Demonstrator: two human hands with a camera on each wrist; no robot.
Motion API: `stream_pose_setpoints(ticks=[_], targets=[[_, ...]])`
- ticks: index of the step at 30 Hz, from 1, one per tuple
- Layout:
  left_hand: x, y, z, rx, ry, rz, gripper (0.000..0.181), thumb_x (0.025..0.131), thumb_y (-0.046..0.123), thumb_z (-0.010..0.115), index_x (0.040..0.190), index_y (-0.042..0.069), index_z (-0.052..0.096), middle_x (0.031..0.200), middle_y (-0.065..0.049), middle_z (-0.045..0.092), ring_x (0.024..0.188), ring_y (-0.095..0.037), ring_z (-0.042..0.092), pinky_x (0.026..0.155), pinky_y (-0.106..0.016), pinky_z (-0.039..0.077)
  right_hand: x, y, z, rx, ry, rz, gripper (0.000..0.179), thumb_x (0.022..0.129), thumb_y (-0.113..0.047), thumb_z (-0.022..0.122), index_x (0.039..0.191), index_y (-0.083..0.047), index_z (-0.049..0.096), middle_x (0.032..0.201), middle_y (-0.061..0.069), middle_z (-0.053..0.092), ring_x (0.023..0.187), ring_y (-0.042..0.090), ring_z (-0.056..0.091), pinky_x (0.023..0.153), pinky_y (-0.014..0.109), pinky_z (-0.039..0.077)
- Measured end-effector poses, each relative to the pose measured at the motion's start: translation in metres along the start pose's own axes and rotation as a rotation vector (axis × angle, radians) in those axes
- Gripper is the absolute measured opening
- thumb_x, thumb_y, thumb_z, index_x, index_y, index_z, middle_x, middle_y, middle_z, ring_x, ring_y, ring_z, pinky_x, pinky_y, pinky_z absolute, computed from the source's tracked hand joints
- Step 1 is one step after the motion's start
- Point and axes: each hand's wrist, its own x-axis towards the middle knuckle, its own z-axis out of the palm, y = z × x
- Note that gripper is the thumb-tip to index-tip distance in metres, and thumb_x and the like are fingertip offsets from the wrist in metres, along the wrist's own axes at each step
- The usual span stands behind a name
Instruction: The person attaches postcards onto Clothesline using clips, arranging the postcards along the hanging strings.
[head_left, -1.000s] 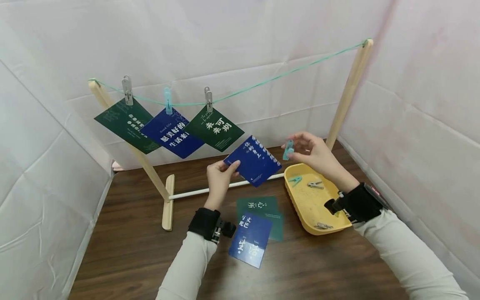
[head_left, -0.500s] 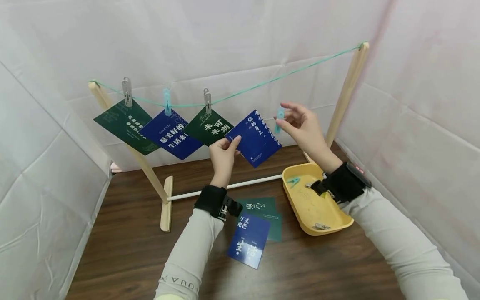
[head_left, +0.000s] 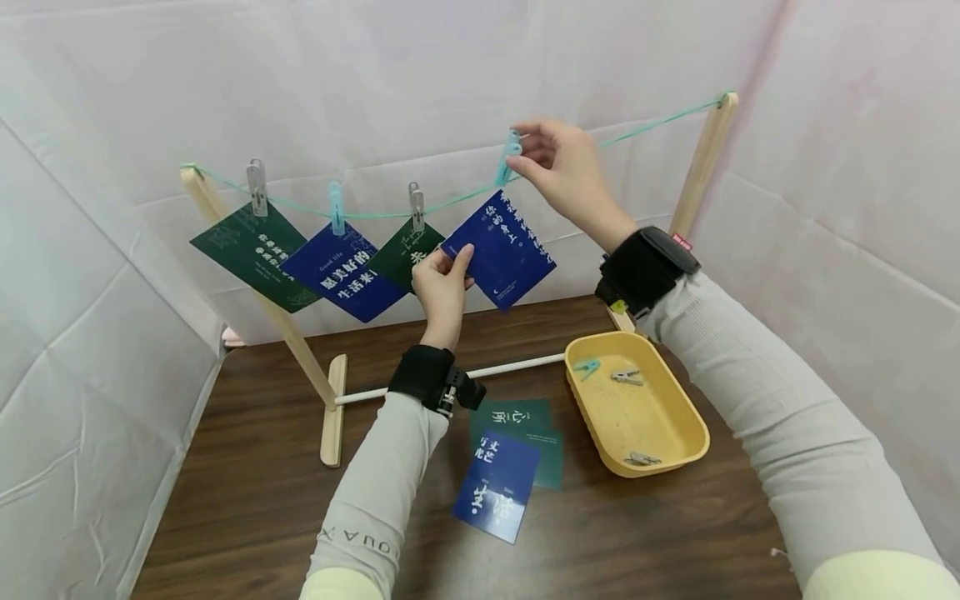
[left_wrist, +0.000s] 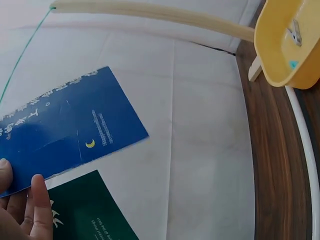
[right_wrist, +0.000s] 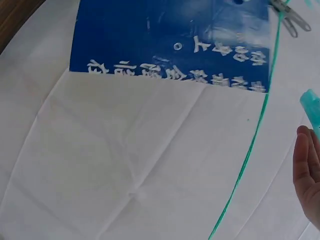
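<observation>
My left hand (head_left: 442,287) pinches a blue card (head_left: 501,254) by its left corner, the thumb in front. The card's top corner is close to the green string (head_left: 465,197). Above that corner, my right hand (head_left: 562,171) pinches a light blue clothespin (head_left: 508,157) between thumb and fingers, its lower end near the string. In the left wrist view the same blue card (left_wrist: 75,120) overlaps a green card (left_wrist: 92,210). The right wrist view has the clothespin (right_wrist: 312,107) at its right edge, apart from the card (right_wrist: 170,40).
Two green cards and a blue card hang from clothespins (head_left: 337,208) on the string's left part. Wooden posts (head_left: 705,167) hold the string. A yellow tray (head_left: 637,417) with several clothespins stands at right. More cards (head_left: 497,483) lie on the table (head_left: 247,500).
My right hand has risen leftward with the clothespin from near the tray to the string. My left hand has lifted the blue card up toward the string.
</observation>
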Motion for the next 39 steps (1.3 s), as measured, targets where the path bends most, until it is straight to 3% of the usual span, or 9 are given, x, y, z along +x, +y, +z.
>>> stream_pose_setpoints(ticks=[4, 13, 20, 30, 39], targets=[[0.001, 0.003, -0.001, 0.001, 0.002, 0.028, 0.025, 0.090, 0.020, 0.065, 0.095, -0.004, 0.070, 0.081, -0.023, 0.065, 0.061, -0.005, 0.057, 0.060, -0.017, 0.053, 0.010, 0.000, 0.005, -0.071, -0.068, -0.040, 0.033, 0.092, -0.007, 0.059, 0.123, 0.003, 0.054, 0.108, 0.021, 0.066, 0.098, 0.028, 0.064, 0.089, 0.030, 0.050], [0.001, 0.000, 0.003, -0.002, 0.064, -0.001, 0.024, 0.089, 0.019, 0.065, 0.091, -0.005, 0.070, 0.080, -0.022, 0.065, 0.061, -0.008, 0.057, 0.063, -0.022, 0.056, 0.016, 0.007, 0.005, -0.205, -0.110, -0.190, 0.023, 0.091, -0.005, 0.060, 0.111, 0.007, 0.057, 0.100, 0.022, 0.065, 0.093, 0.029, 0.063, 0.087, 0.033, 0.050], [0.001, 0.001, 0.008, 0.015, 0.079, -0.020, 0.026, 0.090, 0.022, 0.064, 0.096, -0.003, 0.071, 0.084, -0.022, 0.067, 0.062, -0.009, 0.058, 0.065, -0.024, 0.056, 0.021, 0.010, -0.002, -0.211, -0.142, -0.164, 0.018, 0.089, -0.004, 0.062, 0.105, 0.006, 0.060, 0.096, 0.021, 0.066, 0.090, 0.028, 0.063, 0.087, 0.034, 0.050], [0.001, 0.000, 0.006, 0.002, 0.088, -0.044, 0.026, 0.090, 0.021, 0.064, 0.096, -0.003, 0.070, 0.088, -0.021, 0.066, 0.067, -0.007, 0.058, 0.067, -0.024, 0.057, 0.023, 0.011, 0.003, -0.232, -0.260, -0.128, 0.023, 0.090, -0.006, 0.061, 0.111, 0.005, 0.059, 0.103, 0.021, 0.064, 0.096, 0.029, 0.061, 0.090, 0.036, 0.047], [0.001, -0.001, 0.007, -0.003, 0.085, -0.040, 0.026, 0.090, 0.021, 0.063, 0.098, -0.003, 0.070, 0.090, -0.022, 0.068, 0.070, -0.010, 0.060, 0.068, -0.024, 0.057, 0.021, 0.013, 0.004, -0.240, -0.313, -0.107, 0.027, 0.089, -0.006, 0.062, 0.114, 0.006, 0.059, 0.104, 0.023, 0.064, 0.098, 0.032, 0.061, 0.091, 0.038, 0.048]])
